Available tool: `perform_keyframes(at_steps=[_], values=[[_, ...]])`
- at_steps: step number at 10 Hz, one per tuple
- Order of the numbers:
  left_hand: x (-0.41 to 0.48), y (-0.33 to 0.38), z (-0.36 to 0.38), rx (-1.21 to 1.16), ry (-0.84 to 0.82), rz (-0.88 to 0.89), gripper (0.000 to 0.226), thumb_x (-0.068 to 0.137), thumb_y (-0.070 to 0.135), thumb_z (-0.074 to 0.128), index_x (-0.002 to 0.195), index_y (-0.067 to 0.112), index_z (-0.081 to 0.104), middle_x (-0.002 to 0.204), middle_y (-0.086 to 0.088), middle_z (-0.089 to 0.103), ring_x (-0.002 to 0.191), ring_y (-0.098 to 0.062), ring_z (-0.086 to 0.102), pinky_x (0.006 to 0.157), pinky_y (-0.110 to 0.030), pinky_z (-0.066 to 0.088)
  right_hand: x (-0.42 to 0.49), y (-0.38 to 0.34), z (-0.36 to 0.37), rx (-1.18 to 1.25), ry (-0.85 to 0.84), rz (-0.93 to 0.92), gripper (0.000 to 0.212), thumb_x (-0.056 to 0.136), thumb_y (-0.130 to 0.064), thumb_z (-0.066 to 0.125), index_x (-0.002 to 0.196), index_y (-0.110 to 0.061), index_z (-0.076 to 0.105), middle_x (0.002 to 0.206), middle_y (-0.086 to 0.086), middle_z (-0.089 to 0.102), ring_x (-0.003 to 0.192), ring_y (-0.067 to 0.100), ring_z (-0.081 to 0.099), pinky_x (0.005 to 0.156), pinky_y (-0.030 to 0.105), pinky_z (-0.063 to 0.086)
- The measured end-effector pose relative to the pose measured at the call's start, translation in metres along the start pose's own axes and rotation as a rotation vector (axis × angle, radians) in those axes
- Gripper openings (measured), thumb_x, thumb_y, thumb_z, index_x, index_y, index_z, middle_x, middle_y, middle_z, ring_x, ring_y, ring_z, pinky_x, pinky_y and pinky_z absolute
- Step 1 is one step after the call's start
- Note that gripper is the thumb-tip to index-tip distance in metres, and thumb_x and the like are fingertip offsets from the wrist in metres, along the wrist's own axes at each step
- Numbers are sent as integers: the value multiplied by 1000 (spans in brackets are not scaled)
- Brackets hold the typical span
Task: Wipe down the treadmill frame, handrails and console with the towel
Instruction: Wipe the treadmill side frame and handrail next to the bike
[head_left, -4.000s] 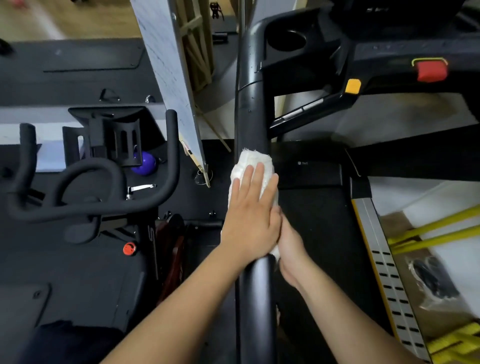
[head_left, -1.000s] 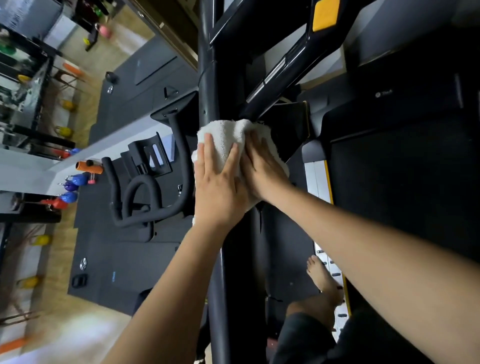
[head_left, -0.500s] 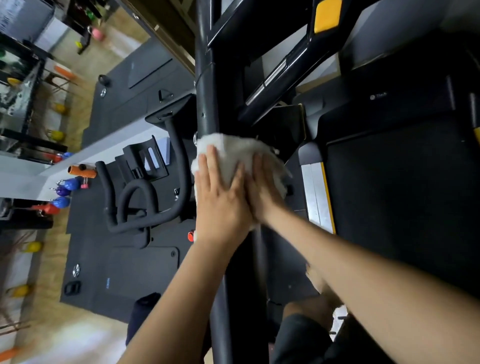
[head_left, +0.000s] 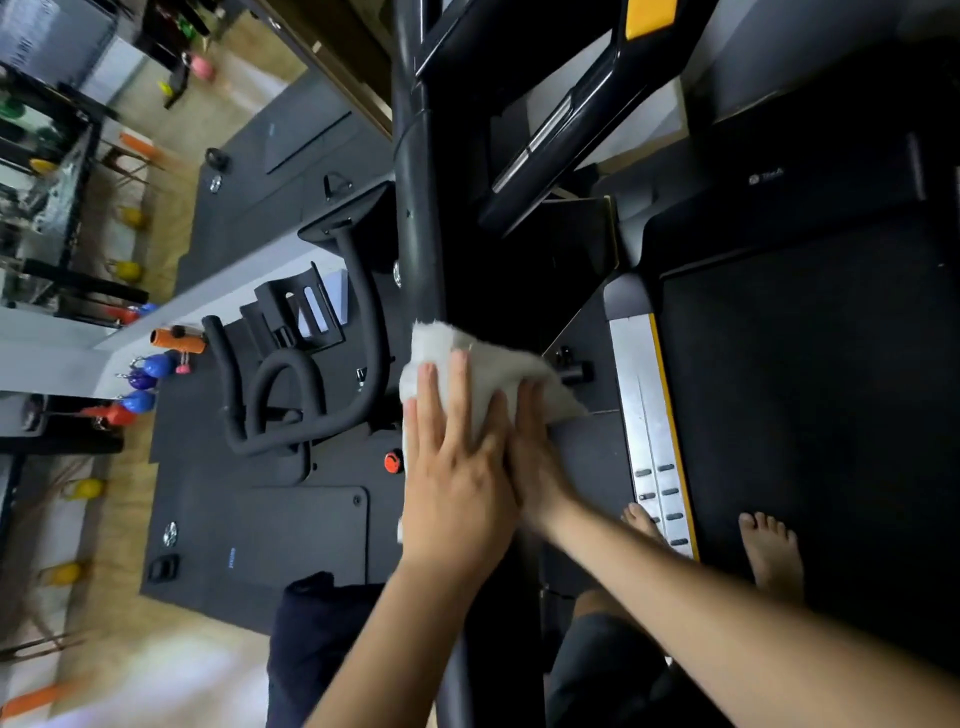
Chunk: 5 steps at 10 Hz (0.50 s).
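My left hand (head_left: 457, 467) and right hand (head_left: 535, 457) lie flat, fingers straight, pressing the towel (head_left: 483, 358) under my palms against the frame post (head_left: 418, 208). The towel looks soft, light and floppy, so I'd grip it by a bunched fold.

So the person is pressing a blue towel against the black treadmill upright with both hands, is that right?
Not quite: the towel is white, not blue, as the head view shows. The rest holds: the left hand and right hand both press it against the black treadmill upright.
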<state>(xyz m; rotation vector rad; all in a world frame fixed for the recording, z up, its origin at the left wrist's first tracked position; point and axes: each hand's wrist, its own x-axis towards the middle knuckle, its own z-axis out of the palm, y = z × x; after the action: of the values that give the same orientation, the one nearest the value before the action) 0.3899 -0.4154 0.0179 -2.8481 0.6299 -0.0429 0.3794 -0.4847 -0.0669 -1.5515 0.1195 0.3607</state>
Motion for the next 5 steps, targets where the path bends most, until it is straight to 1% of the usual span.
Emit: perform_keyframes(at_steps=[1, 2, 3, 4, 5], values=[[46, -1, -4, 102, -24, 25, 43, 95, 31, 47, 131, 14, 63, 161, -20, 22, 150, -43, 3, 121, -60, 8, 52, -5, -13, 171, 112, 76, 88, 82, -67, 17, 154, -25, -9, 163, 6, -1, 148, 27, 16, 121, 43, 13], [47, 1, -5, 100, -9, 5, 47, 96, 27, 38, 136, 12, 58, 162, -18, 20, 151, -39, 0, 121, -58, 4, 72, -11, -28, 301, 124, 171, 79, 87, -68, 29, 152, -38, -5, 161, 0, 18, 139, 25, 36, 114, 44, 31], [14, 1, -2, 12, 20, -2, 49, 94, 20, 44, 140, 7, 52, 163, -18, 18, 151, -41, -2, 122, -55, 1, 41, -7, -20, 271, 68, 183, 65, 103, -43, 30, 154, -26, -6, 162, 3, 10, 144, 22, 25, 116, 33, 24], [-31, 6, 2, -166, 19, -79, 60, 89, 7, 64, 146, 7, 44, 163, -20, 11, 151, -41, -2, 120, -58, 17, -9, 5, 4, 205, 9, 126, 59, 105, -31, 26, 155, -18, -3, 163, 1, 4, 145, 12, 16, 106, 3, 8], [-63, 9, 3, -326, 37, -189, 76, 87, 8, 71, 153, 17, 33, 165, -18, 3, 152, -36, 4, 114, -57, 31, -38, -3, 12, 229, 21, 136, 58, 103, -46, 28, 153, -40, -2, 161, -12, 9, 138, 2, 21, 113, 17, 19]])
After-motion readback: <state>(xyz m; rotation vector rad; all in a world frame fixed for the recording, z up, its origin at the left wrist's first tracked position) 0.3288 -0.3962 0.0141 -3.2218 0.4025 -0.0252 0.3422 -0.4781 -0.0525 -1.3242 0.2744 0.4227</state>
